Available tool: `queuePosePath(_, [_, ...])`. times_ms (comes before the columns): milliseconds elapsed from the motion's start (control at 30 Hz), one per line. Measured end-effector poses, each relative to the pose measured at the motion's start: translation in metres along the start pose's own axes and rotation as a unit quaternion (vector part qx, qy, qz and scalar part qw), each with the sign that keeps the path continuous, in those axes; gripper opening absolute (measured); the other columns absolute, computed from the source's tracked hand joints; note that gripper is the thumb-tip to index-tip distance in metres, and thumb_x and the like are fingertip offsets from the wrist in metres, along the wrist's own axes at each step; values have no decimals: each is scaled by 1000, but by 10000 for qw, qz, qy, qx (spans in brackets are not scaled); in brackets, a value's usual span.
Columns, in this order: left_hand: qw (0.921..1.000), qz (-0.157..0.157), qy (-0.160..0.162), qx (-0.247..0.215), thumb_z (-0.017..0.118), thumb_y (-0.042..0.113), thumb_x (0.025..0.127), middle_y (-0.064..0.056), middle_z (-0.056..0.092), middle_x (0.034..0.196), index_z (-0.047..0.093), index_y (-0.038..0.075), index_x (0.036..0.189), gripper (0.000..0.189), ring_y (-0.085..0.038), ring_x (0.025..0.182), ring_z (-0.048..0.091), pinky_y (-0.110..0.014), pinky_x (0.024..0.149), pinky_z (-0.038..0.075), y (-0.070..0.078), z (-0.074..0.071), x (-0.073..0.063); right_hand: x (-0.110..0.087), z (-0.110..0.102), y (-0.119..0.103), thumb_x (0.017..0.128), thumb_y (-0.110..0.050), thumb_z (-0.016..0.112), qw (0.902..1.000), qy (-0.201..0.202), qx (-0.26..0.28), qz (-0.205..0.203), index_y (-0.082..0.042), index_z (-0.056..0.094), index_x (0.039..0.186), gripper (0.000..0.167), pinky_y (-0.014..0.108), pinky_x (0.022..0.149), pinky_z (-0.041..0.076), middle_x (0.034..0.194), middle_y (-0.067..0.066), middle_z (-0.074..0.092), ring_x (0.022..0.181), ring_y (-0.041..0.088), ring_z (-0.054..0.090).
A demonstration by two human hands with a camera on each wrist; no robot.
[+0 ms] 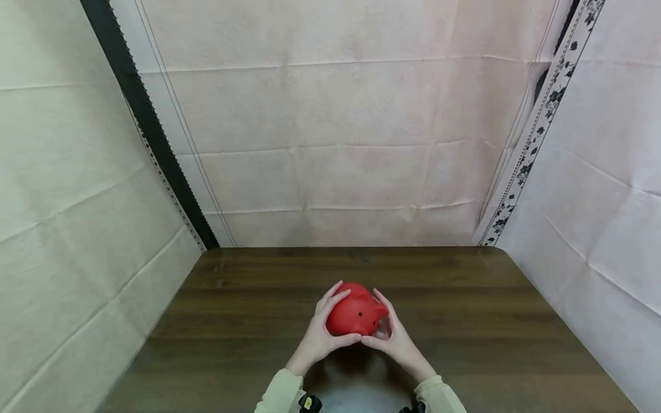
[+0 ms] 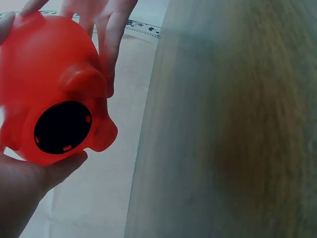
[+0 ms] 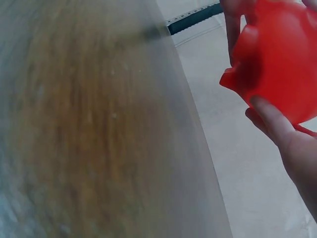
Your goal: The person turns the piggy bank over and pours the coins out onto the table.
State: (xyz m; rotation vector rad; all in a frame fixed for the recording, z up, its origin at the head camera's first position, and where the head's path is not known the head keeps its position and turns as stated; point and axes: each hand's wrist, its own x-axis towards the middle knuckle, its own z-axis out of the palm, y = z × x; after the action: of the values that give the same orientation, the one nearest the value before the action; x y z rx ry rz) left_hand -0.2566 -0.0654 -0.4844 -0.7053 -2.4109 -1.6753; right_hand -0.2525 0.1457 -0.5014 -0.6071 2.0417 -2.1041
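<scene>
walled in at the back and both sides by pale, creased cloth sheets (image 1: 330,115), probably hung for a plain screen around the work. trimmed along the left corner with a black, ragged-edged band (image 1: 165,137), along the right with a white strip of dark floral print (image 1: 537,137). set within, a broad brown wood-grained table top (image 1: 232,321).

held above the nearer half of that wood, midway across, a round, smooth red pig-shaped bank (image 1: 351,312), plastic by the look of it; raised clear, with the underside showing to the left wrist view.

cupped from one side by a bare left hand (image 1: 322,338), fingers curved over the upper flank, thumb along the near lower edge. gripped from the other by a bare right hand (image 1: 395,338), likewise clamped on the bank, with thumb tips meeting or nearly so. held two-handed presumably for want of a handle, and against slipping.

fitted into the belly, a round black plug (image 2: 63,127), left uncovered by the side grip. smallest of all, a dark eye dot (image 1: 360,314).
</scene>
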Motion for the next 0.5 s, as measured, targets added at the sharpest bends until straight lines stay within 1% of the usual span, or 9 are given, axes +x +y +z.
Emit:
queuePosePath(100, [9999, 72, 155, 11, 85, 31, 73, 20, 28, 155, 45, 43, 138, 77, -20, 138, 34, -36, 95, 52, 0, 0, 0, 0, 0, -1, 86, -7, 70, 9999, -149, -23, -38, -23, 10, 155, 92, 28, 95, 53, 159, 15, 17, 132, 29, 48])
queuePosePath(167, [9996, 92, 257, -12, 85, 31, 72, 18, 30, 154, 47, 43, 137, 76, -20, 137, 36, -34, 93, 52, 0, 0, -1, 0, 0, -3, 87, -8, 70, 9997, -224, -66, -97, -23, 11, 155, 91, 27, 94, 53, 158, 16, 18, 129, 22, 51])
queuePosePath(267, [9992, 183, 358, 25, 85, 31, 72, 11, 34, 155, 48, 42, 136, 75, -22, 136, 38, -32, 92, 53, 0, 0, -3, 0, -1, -5, 88, -8, 68, 9989, -339, -239, -196, -20, 14, 154, 86, 26, 93, 53, 155, 20, 24, 121, 12, 56])
queuePosePath(333, [9990, 236, 351, 121, 85, 32, 72, 7, 35, 155, 49, 42, 136, 74, -22, 135, 38, -32, 91, 53, 1, -1, -4, -1, -3, -7, 89, -9, 66, 9978, -358, -505, -228, -17, 17, 154, 82, 24, 93, 53, 152, 22, 28, 118, 9, 57])
queuePosePath(367, [9988, 288, 338, 209, 85, 33, 72, 5, 35, 155, 49, 41, 136, 74, -23, 135, 38, -32, 91, 54, 1, -1, -5, -1, -4, -8, 90, -10, 66, 9969, -334, -674, -215, -17, 19, 153, 80, 23, 93, 53, 151, 21, 30, 117, 9, 57])
queuePosePath(400, [9985, 336, 315, 311, 85, 34, 72, 5, 36, 155, 49, 41, 136, 74, -23, 135, 37, -33, 90, 54, 1, -2, -5, -1, -5, -9, 90, -11, 66, 9956, -302, -857, -235, -16, 20, 153, 78, 22, 93, 52, 151, 21, 32, 118, 12, 57])
queuePosePath(500, [9963, 499, 233, 658, 85, 36, 71, 7, 37, 153, 50, 42, 135, 73, -22, 135, 36, -35, 89, 55, 4, -5, -5, 1, -6, -15, 92, -15, 65, 9901, -175, -1369, -268, -13, 24, 152, 73, 20, 93, 51, 153, 20, 32, 125, 26, 52])
